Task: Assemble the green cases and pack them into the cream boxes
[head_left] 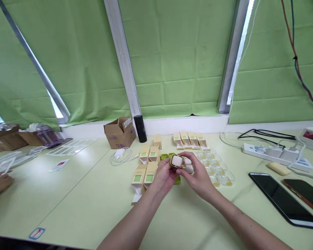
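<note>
Above the table, my left hand (164, 176) is closed around a small green square case with a white rounded insert (176, 160). My right hand (198, 176) grips the same case from the right, its thumb at the lower edge and its fingers at the top. Behind my fingers, white rounded pieces (189, 169) are partly hidden. More green cases (164, 157) lie on the table just beyond and under my hands. To the left stand several small beige cartons (150, 168) with green windows and open flaps. Clear plastic shells with yellow spots (221, 171) lie to the right.
More beige cartons (190, 140) line the back. A brown cardboard box (120, 133), a black bottle (140, 128) and a white charger (119, 153) sit back left. At right are a power strip (276, 155), a tablet (284, 198) and a phone (306, 194). Another person's hand (0, 184) shows far left.
</note>
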`<state>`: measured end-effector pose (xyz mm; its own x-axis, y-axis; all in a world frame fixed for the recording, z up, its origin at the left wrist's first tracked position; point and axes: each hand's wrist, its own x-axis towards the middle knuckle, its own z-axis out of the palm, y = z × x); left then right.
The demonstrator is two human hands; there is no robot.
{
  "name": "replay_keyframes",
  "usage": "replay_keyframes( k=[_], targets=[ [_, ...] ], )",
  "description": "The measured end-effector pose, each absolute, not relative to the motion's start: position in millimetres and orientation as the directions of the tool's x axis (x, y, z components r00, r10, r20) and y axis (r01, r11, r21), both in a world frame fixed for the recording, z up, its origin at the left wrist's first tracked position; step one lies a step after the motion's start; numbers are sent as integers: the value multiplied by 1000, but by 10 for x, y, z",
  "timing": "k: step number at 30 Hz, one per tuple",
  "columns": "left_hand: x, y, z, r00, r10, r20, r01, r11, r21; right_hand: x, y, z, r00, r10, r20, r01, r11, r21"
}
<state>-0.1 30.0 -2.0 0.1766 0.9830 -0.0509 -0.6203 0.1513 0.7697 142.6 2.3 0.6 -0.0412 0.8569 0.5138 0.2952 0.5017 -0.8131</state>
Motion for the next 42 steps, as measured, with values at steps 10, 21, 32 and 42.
replay_keyframes(
  k=[10, 21, 32, 42],
  targets=[
    [80, 227, -29, 204, 979, -1, -463, 97, 881, 1462, -95, -39, -15, 877, 481, 230, 471, -852],
    [-214, 95, 173, 288, 672, 682, 139, -734, 665, 1586, -3, -110, -5, 913, 408, 32, 408, -913],
    [-235, 186, 47, 394, 524, 755, 303, -850, 431, 1591, -25, -82, -62, 922, 382, -72, 377, -923],
    [-180, 168, 53, 277, 527, 803, 207, -849, 486, 1543, -32, -73, 37, 929, 368, -54, 369, -928]
  ],
)
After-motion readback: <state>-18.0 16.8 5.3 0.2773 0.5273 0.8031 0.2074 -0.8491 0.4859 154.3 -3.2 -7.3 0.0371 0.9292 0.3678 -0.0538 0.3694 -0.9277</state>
